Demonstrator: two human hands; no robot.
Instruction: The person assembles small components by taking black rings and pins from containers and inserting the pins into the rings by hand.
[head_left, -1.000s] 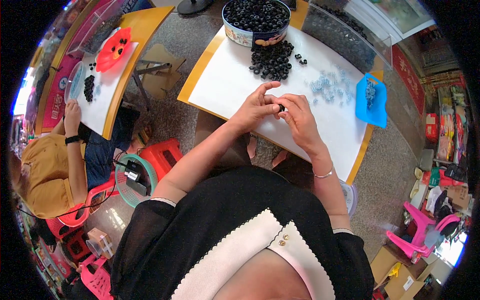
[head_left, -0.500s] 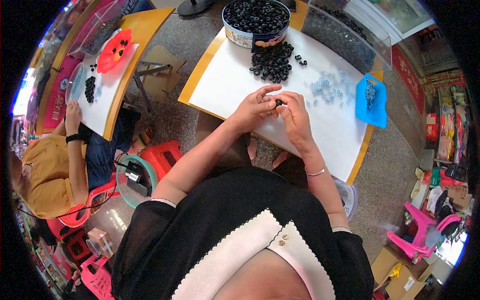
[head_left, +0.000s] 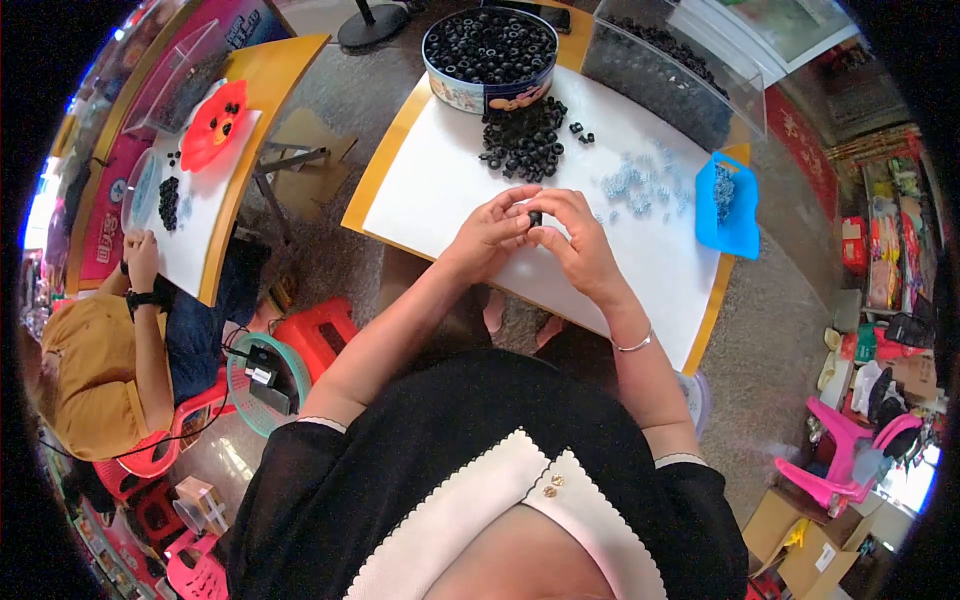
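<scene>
Over the sheet (head_left: 655, 272), the right hand (head_left: 586, 248) clamps a black piece (head_left: 536, 219) between thumb and forefinger; fingertips of the left hand (head_left: 484, 238) touch it, though whether they grip I cannot tell. Beyond lies a black heap (head_left: 524, 142).

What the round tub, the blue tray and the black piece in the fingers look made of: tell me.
Round tub: probably printed metal, by its glossy, pictured wall and thin rim. Blue tray: likely plastic, smooth and evenly coloured. Black piece: perhaps plastic or rubber, plain dark; too small to settle its finish.
</scene>
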